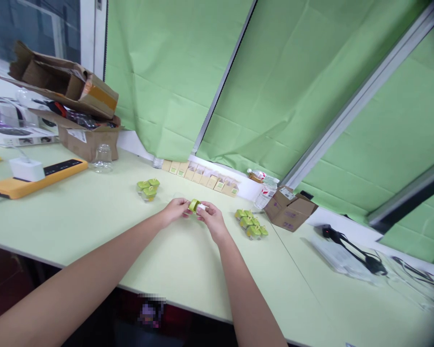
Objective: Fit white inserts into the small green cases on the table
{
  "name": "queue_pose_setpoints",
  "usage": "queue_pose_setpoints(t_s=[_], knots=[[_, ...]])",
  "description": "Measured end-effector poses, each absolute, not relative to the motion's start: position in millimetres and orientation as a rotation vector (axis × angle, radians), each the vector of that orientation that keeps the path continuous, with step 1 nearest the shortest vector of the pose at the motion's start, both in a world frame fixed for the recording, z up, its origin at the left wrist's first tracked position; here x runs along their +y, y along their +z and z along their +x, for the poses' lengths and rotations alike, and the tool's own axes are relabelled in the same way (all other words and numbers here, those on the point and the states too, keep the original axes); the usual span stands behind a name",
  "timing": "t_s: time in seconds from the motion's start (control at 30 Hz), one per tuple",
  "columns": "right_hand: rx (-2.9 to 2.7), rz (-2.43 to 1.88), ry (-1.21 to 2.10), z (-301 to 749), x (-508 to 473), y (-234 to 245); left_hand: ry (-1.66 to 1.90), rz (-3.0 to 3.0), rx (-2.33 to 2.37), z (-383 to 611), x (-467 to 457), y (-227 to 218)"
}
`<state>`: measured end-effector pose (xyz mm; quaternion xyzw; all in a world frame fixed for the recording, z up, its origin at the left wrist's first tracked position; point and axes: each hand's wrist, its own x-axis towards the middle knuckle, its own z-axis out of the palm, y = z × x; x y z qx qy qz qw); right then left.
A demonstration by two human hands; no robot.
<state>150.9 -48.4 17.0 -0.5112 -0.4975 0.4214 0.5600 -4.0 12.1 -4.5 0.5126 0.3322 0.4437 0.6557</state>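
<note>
Over the middle of the table, my left hand (pixel 176 212) is closed on a small green lid (pixel 193 204), tipped so that its hollow side faces my right hand. My right hand (pixel 213 220) pinches a small white piece (pixel 201 207) right at the lid's opening; its exact kind is too small to tell. A faint clear shape (pixel 179 196) shows just behind my left hand. To the left stands a cluster of small clear containers with green lids (pixel 149 191). A larger cluster of the same green-lidded containers (pixel 246 221) sits to the right of my right hand.
A row of small tan packets (pixel 202 176) lines the back wall. Plastic bottles (pixel 264 195) and a cardboard box (pixel 289 209) stand back right. On the left are an orange power strip (pixel 54 176), a clear jar (pixel 103 159) and stacked cardboard boxes (pixel 87 142). Cables (pixel 365 255) lie far right.
</note>
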Motion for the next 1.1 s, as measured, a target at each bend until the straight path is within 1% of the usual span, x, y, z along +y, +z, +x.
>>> queue_pose_setpoints(t_s=[0.3,0.57,0.83,1.1], knots=[[-1.102,-1.204,0.9,149.0,-46.0,14.9,1.036,1.029,0.577,-3.6,2.1,0.2],[-1.158,-1.214,0.833,144.7,-43.6,10.7,1.103,1.01,0.683,-1.3,3.0,-1.0],[-1.194,-1.204,0.726,143.0,-40.7,6.0,1.117,0.96,0.561,-0.7,2.0,-4.5],[-1.27,-1.26,0.592,140.7,-43.3,6.4,1.124,0.929,0.576,-0.4,4.6,-7.1]])
